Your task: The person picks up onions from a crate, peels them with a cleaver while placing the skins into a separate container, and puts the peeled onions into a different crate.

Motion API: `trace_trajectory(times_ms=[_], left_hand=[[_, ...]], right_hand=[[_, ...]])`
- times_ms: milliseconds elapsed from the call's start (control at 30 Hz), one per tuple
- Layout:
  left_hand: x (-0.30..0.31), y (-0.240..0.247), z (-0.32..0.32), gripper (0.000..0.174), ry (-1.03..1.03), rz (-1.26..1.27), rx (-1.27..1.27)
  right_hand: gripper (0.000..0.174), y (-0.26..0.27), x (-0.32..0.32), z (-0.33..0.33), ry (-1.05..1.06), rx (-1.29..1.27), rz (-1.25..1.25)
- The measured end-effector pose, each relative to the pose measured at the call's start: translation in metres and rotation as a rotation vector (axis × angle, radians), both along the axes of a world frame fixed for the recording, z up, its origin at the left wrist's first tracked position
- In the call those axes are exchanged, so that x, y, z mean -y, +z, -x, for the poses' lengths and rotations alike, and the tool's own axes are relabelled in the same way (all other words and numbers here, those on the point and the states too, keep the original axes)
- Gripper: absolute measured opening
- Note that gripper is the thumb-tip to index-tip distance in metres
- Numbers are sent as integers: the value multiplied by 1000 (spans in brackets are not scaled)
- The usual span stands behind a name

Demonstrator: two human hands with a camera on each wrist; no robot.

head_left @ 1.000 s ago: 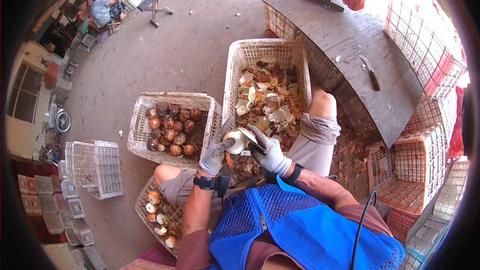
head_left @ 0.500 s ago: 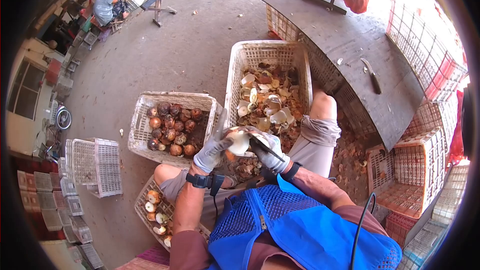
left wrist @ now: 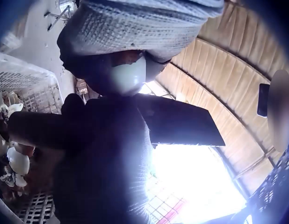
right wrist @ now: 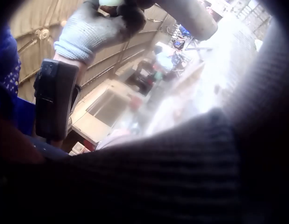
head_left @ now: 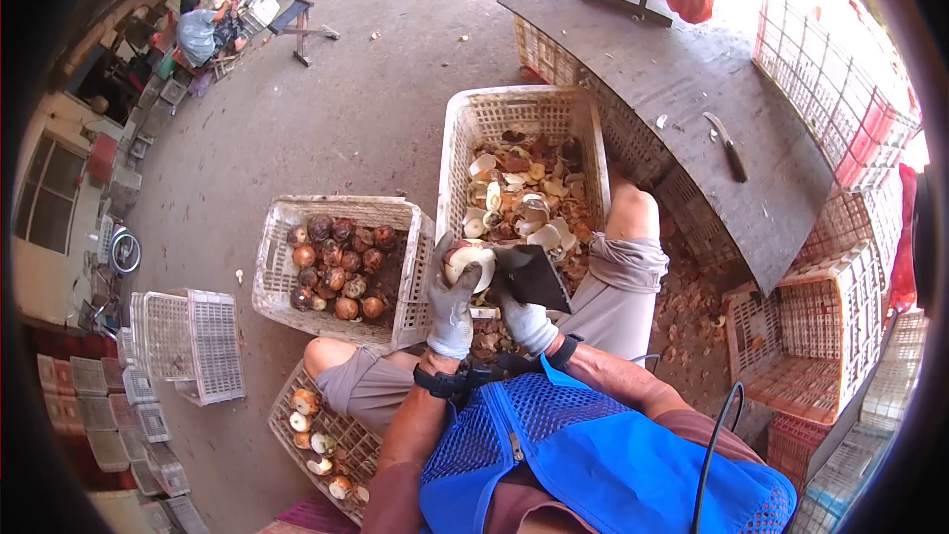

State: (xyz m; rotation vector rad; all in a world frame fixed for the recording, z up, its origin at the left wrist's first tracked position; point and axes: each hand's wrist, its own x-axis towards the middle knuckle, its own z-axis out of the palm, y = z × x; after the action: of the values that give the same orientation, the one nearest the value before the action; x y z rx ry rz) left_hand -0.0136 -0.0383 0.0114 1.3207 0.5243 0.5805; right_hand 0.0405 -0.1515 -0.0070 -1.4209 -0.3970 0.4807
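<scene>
Gripping the partly peeled onion (head_left: 473,263) by the peelings crate's (head_left: 452,163) near end, your left hand (head_left: 450,299) sits just beside the dark blade (head_left: 535,279) your right hand (head_left: 522,316) holds; if slick flesh rolls, that edge could skid into you.

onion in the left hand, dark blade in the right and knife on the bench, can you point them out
Onion (head_left: 478,261): head view, on its pale side.
Blade (head_left: 539,279): head view, on its dark flat face.
Knife (head_left: 733,155): head view, on its handle.
</scene>
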Motion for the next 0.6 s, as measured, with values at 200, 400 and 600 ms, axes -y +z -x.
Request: trace_trajectory(times_ms=[200, 400, 600], left_hand=[[-7, 20, 4, 75, -90, -52, -13], [-23, 30, 19, 91, -237, -445, -103], [-22, 45, 31, 93, -228, 200, 63]], right_hand=[[39, -17, 4, -10, -16, 381, 48], [20, -25, -8, -27, -206, 209, -19], [9, -28, -22, -66, -362, -468, -85]])
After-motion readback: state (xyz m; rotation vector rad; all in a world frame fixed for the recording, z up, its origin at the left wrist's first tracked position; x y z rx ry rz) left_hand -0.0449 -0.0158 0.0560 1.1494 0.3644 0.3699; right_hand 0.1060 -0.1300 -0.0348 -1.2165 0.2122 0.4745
